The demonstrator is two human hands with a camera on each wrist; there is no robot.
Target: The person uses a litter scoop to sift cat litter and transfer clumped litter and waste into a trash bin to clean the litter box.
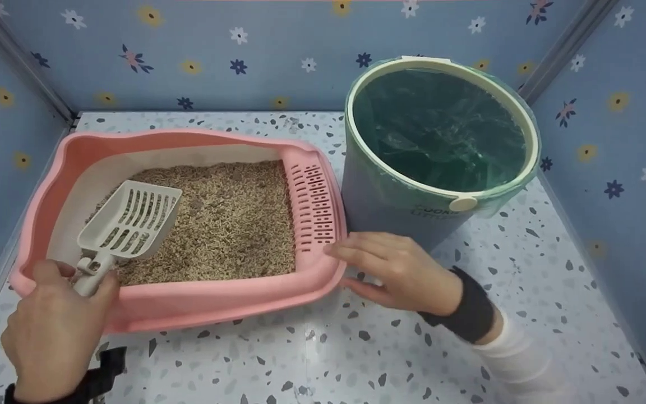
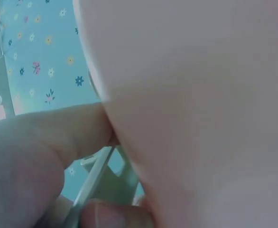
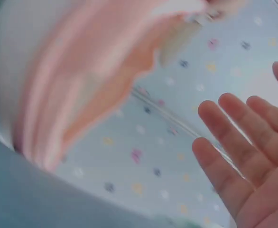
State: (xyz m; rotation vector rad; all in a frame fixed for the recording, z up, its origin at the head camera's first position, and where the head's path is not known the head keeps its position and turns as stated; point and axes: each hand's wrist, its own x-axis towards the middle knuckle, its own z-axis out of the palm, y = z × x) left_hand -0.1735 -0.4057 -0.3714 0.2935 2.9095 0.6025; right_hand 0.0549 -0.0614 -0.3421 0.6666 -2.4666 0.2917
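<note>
My left hand [image 1: 56, 322] grips the handle of a pale grey slotted litter scoop [image 1: 94, 238] at the front left corner of a pink litter box [image 1: 211, 306]. The scoop's head is above the brown pellet litter [image 1: 233, 224], with no clump in it. In the left wrist view, thumb and fingers lie around the scoop handle [image 2: 115, 183], and the blurred box wall [image 2: 191, 95] fills the right side. My right hand [image 1: 396, 269] is at the box's right front corner, fingertips right at the rim. Its fingers [image 3: 229, 133] are straight and apart in the right wrist view, holding nothing.
A tall bin [image 1: 396, 213] lined with a green plastic bag [image 1: 441, 134] stands close to the box's right end. Flowered blue panels [image 1: 278, 50] border the speckled floor [image 1: 368, 359] at the back and both sides.
</note>
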